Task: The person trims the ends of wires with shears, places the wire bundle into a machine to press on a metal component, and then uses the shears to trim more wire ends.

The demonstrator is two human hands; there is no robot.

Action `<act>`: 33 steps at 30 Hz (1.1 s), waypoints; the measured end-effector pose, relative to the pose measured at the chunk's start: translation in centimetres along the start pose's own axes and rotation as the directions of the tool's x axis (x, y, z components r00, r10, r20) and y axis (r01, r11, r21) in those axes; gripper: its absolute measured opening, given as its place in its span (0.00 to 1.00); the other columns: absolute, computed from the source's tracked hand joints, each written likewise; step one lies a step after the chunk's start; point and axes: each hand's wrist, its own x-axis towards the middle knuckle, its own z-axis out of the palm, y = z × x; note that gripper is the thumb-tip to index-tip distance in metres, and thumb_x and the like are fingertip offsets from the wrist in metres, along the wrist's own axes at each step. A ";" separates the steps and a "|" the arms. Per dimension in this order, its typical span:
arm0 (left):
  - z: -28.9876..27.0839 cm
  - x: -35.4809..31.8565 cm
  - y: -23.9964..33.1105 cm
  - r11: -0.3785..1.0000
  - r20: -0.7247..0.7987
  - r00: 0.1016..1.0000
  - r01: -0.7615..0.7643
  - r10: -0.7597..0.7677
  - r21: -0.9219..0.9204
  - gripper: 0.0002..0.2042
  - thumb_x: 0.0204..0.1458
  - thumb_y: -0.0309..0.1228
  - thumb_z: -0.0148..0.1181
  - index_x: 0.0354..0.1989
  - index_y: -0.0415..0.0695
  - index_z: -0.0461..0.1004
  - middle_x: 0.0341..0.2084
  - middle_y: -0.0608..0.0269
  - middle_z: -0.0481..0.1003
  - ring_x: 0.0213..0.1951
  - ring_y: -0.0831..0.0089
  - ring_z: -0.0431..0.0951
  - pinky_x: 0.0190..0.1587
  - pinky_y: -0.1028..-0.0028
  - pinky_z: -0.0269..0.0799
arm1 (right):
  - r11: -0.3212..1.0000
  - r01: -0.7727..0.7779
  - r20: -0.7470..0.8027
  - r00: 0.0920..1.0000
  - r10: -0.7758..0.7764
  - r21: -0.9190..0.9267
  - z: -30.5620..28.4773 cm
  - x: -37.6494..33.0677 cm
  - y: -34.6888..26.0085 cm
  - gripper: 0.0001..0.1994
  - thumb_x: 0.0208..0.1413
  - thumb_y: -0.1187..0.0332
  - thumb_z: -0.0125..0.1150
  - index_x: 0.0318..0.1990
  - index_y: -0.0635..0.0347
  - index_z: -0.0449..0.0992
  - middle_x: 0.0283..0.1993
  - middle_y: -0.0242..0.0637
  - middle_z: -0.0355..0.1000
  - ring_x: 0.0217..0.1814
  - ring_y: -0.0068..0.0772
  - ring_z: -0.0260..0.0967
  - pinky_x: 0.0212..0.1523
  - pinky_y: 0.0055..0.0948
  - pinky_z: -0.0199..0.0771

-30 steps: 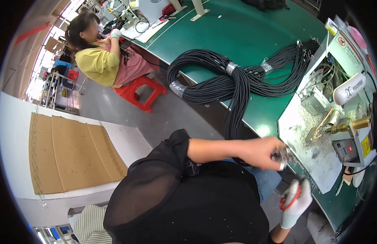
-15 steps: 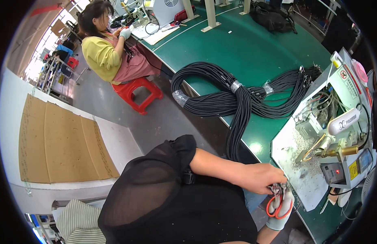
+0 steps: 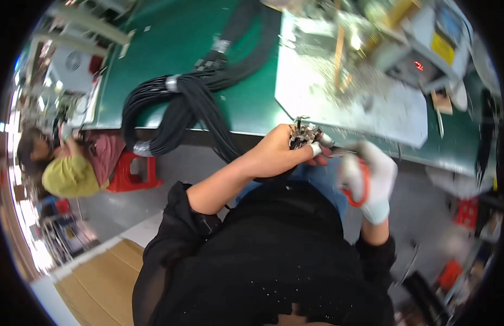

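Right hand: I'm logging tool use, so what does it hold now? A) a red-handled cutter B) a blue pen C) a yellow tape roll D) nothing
A: the white-gloved right hand is wrapped round a red-handled cutter, next to the cable ends gripped in the bare left hand.

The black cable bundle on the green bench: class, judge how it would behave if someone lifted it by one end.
The black cable bundle would probably sag and trail, since its loops already curve and droop over the green bench edge. The silver tape wraps should keep strands together, not splaying. So many strands suggest it is fairly heavy, likely dragging rather than sliding freely.
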 end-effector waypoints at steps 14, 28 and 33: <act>2.1 -0.2 2.1 0.909 0.232 0.973 -0.089 -0.008 0.406 0.21 0.54 0.23 0.53 0.58 0.35 0.64 0.35 0.56 0.78 0.34 0.73 0.77 0.39 0.73 0.73 | 0.967 0.144 0.300 0.951 -0.077 -0.209 -3.1 0.3 0.9 0.06 0.55 0.72 0.57 0.35 0.66 0.75 0.19 0.29 0.68 0.18 0.14 0.65 0.20 0.18 0.63; 0.2 0.2 0.8 0.979 -0.219 0.968 0.077 -0.119 -0.189 0.11 0.56 0.28 0.56 0.46 0.38 0.70 0.37 0.61 0.76 0.34 0.77 0.73 0.35 0.75 0.71 | 0.992 0.024 0.110 0.994 -0.011 -0.120 2.6 -0.9 1.2 0.10 0.53 0.67 0.65 0.39 0.62 0.76 0.22 0.38 0.71 0.22 0.29 0.70 0.27 0.24 0.70; 0.4 -0.1 0.4 0.988 -0.357 0.934 -0.038 -0.020 -0.153 0.09 0.60 0.31 0.54 0.43 0.39 0.71 0.36 0.62 0.74 0.35 0.78 0.73 0.37 0.76 0.71 | 0.991 -0.050 0.045 0.997 0.056 -0.128 3.8 -0.1 1.1 0.09 0.52 0.71 0.64 0.39 0.63 0.76 0.22 0.34 0.70 0.25 0.14 0.67 0.28 0.19 0.67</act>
